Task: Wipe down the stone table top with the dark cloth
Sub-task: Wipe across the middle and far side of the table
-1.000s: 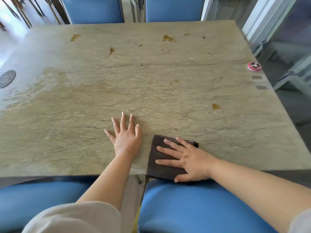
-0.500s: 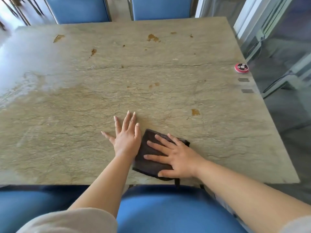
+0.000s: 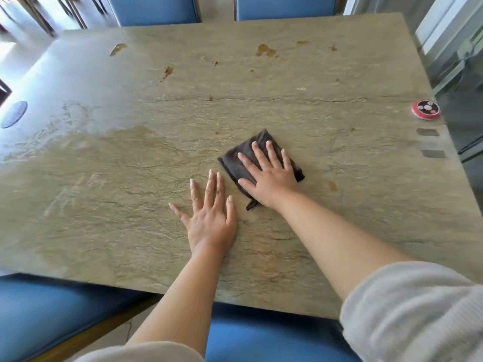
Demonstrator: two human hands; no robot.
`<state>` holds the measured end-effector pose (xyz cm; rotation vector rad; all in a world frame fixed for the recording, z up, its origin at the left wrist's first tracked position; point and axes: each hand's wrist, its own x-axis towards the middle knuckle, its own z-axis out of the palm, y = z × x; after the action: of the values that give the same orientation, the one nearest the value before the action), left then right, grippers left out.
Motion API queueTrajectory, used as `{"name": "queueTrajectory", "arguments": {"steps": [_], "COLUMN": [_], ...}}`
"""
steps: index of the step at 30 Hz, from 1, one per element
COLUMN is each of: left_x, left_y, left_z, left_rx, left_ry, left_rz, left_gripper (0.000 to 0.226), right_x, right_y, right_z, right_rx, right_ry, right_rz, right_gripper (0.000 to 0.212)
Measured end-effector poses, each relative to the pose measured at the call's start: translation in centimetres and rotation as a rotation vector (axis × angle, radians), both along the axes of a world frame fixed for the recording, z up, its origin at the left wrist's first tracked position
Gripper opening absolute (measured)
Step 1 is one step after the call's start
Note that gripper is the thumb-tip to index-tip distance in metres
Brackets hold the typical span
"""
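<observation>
The stone table top (image 3: 300, 246) fills most of the view, w/ blue chairs (image 3: 154, 7) at the far side and blue seats at the near edge. Progress, judging by how things lie now: roughly the near-left portion looks darker and damp, w/ streaks, as if wiped, though glare off the left side makes that hard to be sure of. The far half is clearly not done: brown stains (image 3: 266, 50) sit near the far edge, a smaller one (image 3: 167, 71) left of centre, specks scattered between, and a pale spot (image 3: 332, 184) just right of the cloth. So I'd call it maybe a third done, w/ the whole far strip and right side left. The left hand (image 3: 209, 220) lies flat on the bare stone, fingers straight and spread, holding nothing, prob. bracing. The right hand (image 3: 271, 176) presses flat on the dark cloth (image 3: 235, 163), fingers extended, not curled round it, so pressing rather than gripping. The cloth sits folded about mid-table, slightly right of centre, one corner poking out under the wrist. Small items: a round red-rimmed call button (image 3: 426, 109) near the right edge, two grey stickers (image 3: 427, 132) below it, and a grey disc (image 3: 13, 114) at the far left.
</observation>
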<state>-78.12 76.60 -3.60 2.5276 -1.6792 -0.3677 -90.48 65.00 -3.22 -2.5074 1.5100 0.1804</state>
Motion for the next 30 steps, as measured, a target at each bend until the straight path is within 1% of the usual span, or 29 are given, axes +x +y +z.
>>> {"name": "queueTrajectory", "arguments": {"steps": [3,4,5,6,9,10,11,12,13,15,17,19,20,22,24,26,27,28,30], "left_x": [0.0,0.0,0.0,0.1,0.0,0.0,0.0,0.0,0.0,0.0,0.1,0.0,-0.1,-0.8,-2.0,-3.8,-4.7,-5.7,-7.7], "left_y": [-0.1,-0.1,-0.1,0.0,0.1,0.0,0.0,0.0,0.1,0.1,0.2,0.4,0.5,0.6,0.7,0.8,0.7,0.7,0.6], "left_z": [-0.1,-0.1,-0.1,-0.1,0.0,0.0,0.1,0.1,0.2,0.4,0.5,0.7,0.7,0.7,0.8,0.8,0.9,1.2,1.8], "left_rx": [-0.005,-0.006,-0.007,-0.007,0.000,0.004,0.008,0.012,0.016,0.020,0.017,0.024,0.029,0.037,0.044,0.050,0.038,0.010,-0.095], "left_ry": [0.011,0.009,0.009,0.011,0.005,0.006,0.008,0.011,0.016,0.031,0.045,0.055,0.050,0.042,0.041,0.036,0.049,0.075,0.125], "left_rz": [0.009,0.009,0.006,0.003,-0.014,-0.016,-0.019,-0.022,-0.023,-0.022,-0.018,-0.022,-0.027,-0.039,-0.094,-0.206,-0.253,-0.289,-0.394], "left_gripper": [0.061,0.061,0.062,0.063,0.063,0.063,0.063,0.062,0.062,0.059,0.056,0.056,0.057,0.061,0.064,0.065,0.063,0.062,0.060], "right_x": [-4.8,-6.7,-8.3,-9.6,-9.6,-8.4,-7.3,-6.4,-6.0,-7.0,-10.0,-13.3,-14.8,-16.7,-17.0,-15.8,-15.2,-14.9,-15.8], "right_y": [1.6,1.4,1.1,0.8,1.3,2.2,3.5,5.2,7.1,10.7,12.8,13.4,13.3,12.3,10.9,9.8,9.4,9.1,9.1], "right_z": [0.2,0.3,0.4,0.4,0.1,0.1,0.2,0.2,0.1,0.0,-0.4,-0.5,-0.4,-0.2,0.0,0.4,0.7,1.0,1.5], "right_rx": [-0.020,-0.009,-0.002,-0.004,-0.034,-0.030,-0.021,-0.019,-0.028,-0.058,-0.057,-0.052,-0.059,-0.073,-0.073,-0.050,-0.015,0.029,0.052], "right_ry": [-0.045,-0.041,-0.033,-0.026,0.011,0.020,0.024,0.019,0.001,-0.054,-0.091,-0.088,-0.081,-0.065,-0.046,-0.039,-0.064,-0.129,-0.316], "right_rz": [0.320,0.360,0.339,0.251,-0.178,-0.272,-0.307,-0.279,-0.194,0.049,0.263,0.373,0.375,0.268,0.027,-0.197,-0.246,-0.263,-0.270], "right_gripper": [0.068,0.066,0.066,0.065,0.062,0.063,0.064,0.065,0.065,0.065,0.062,0.059,0.058,0.057,0.058,0.060,0.059,0.056,0.051]}}
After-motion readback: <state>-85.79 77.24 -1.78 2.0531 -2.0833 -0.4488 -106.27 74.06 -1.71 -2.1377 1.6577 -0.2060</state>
